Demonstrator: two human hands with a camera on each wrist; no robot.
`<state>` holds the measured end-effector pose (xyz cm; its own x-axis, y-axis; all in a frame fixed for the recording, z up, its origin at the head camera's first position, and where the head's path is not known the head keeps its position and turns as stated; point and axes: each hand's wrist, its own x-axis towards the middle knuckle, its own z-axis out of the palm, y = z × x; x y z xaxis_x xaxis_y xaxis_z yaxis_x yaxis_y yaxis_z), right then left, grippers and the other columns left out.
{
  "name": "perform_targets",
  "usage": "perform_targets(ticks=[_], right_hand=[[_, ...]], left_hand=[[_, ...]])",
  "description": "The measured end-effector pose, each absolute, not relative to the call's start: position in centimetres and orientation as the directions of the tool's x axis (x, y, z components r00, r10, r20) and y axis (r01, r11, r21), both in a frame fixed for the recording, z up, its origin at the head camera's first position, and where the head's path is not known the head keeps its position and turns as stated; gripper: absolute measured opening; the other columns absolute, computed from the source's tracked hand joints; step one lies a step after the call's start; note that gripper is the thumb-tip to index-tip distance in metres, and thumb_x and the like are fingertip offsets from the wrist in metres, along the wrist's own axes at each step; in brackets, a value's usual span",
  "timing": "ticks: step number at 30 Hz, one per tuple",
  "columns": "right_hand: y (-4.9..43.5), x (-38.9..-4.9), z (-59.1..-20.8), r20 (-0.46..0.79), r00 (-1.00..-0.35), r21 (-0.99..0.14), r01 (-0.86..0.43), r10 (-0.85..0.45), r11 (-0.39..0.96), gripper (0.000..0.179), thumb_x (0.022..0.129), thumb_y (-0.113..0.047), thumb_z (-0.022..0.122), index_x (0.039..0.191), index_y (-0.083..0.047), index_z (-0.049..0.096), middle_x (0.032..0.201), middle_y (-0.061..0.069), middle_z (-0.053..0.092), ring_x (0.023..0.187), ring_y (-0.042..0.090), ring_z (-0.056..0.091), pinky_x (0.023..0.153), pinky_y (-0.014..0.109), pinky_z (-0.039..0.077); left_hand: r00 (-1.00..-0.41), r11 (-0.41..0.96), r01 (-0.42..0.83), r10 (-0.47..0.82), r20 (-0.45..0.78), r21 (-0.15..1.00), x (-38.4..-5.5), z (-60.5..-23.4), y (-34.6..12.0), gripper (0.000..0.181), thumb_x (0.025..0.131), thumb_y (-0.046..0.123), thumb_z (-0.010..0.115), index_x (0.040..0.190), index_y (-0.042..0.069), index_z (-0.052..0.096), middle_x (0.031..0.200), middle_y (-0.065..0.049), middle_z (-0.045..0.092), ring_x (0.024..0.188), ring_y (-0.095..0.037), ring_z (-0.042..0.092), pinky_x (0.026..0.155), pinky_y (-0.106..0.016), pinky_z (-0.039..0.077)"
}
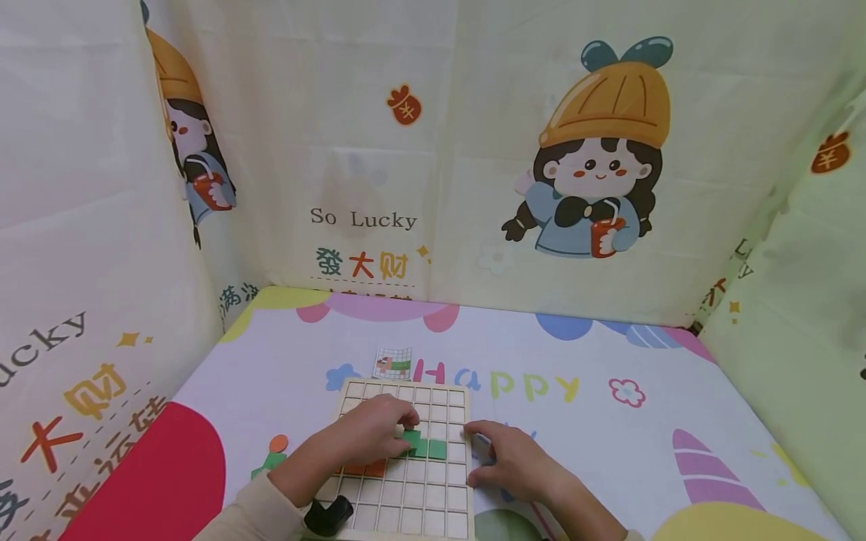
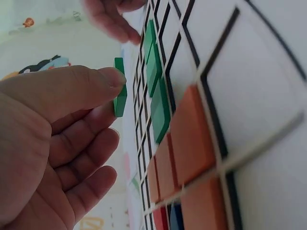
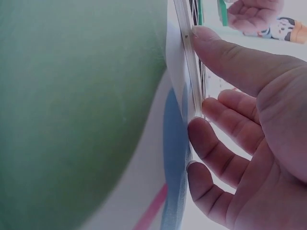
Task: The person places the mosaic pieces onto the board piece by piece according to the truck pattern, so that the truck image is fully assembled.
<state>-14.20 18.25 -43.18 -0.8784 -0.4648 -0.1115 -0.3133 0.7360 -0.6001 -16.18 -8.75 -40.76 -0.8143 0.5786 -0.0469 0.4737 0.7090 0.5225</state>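
Note:
My left hand [image 1: 368, 432] is over the wooden grid board [image 1: 424, 520], pinching a green square tile [image 2: 120, 108] between thumb and index finger while the other fingers curl loosely. Held on edge, this tile stands clear of the grid in the left wrist view. Below it, several green tiles [image 1: 437, 449] lie in a row of cells. Orange tiles [image 1: 368, 469] fill cells nearer the left side, partly hidden by my left arm. My right hand [image 1: 517, 462] rests against the board's right edge, thumb and fingertips [image 3: 199, 129] spread along it.
A small printed card with a coloured grid picture [image 1: 394, 363] lies just beyond the board. Left of my left forearm are an orange round piece [image 1: 278, 444] and green pieces [image 1: 273, 460]. A patterned cloth [image 1: 575, 421] covers the table, and printed fabric walls [image 1: 467, 150] surround it.

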Motion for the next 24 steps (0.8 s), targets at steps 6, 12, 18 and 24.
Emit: perform_targets(ticks=[6, 12, 18, 24], right_hand=[[18.2, -14.2, -43.2, -0.119, -0.88, -0.597, -0.308, -0.461, 0.741, 0.071, 0.076, -0.036, 0.087, 0.136, -0.013, 0.058, 0.091, -0.008, 0.055, 0.078, 0.013, 0.048, 0.069, 0.032, 0.042], [18.1, -14.4, -43.1, -0.127, -0.88, -0.608, -0.295, -0.457, 0.737, 0.073, 0.075, -0.036, 0.088, 0.137, -0.012, 0.057, 0.094, -0.009, 0.056, 0.077, 0.013, 0.049, 0.07, 0.032, 0.042], [18.1, -14.4, -43.1, -0.124, -0.881, -0.613, -0.293, -0.456, 0.734, 0.073, 0.075, -0.036, 0.088, 0.137, -0.012, 0.057, 0.098, -0.009, 0.057, 0.076, 0.012, 0.049, 0.069, 0.03, 0.041], [18.2, -14.3, -43.1, -0.104, -0.878, -0.616, -0.312, -0.467, 0.723, 0.073, 0.074, -0.036, 0.088, 0.136, -0.011, 0.058, 0.095, -0.009, 0.056, 0.073, 0.01, 0.048, 0.067, 0.029, 0.04]], left_hand=[[-0.815, 0.72, 0.47, 0.576, -0.061, 0.51, -16.3, -41.2, -7.1, 0.023, 0.087, 0.02, 0.078, 0.108, 0.014, 0.071, 0.095, 0.013, 0.064, 0.094, -0.009, 0.057, 0.087, -0.031, 0.052], [-0.815, 0.715, 0.455, 0.574, -0.074, 0.531, -16.5, -41.6, -5.7, 0.023, 0.086, 0.021, 0.08, 0.106, 0.016, 0.071, 0.094, 0.014, 0.063, 0.091, -0.007, 0.056, 0.087, -0.029, 0.051], [-0.817, 0.7, 0.437, 0.571, -0.075, 0.566, -16.5, -42.0, -4.4, 0.026, 0.083, 0.022, 0.082, 0.106, 0.015, 0.072, 0.091, 0.015, 0.064, 0.087, -0.005, 0.057, 0.085, -0.026, 0.052], [-0.815, 0.681, 0.451, 0.578, -0.045, 0.577, -16.5, -42.5, -3.6, 0.022, 0.084, 0.021, 0.08, 0.103, 0.014, 0.071, 0.088, 0.016, 0.063, 0.083, -0.003, 0.056, 0.083, -0.025, 0.05]])
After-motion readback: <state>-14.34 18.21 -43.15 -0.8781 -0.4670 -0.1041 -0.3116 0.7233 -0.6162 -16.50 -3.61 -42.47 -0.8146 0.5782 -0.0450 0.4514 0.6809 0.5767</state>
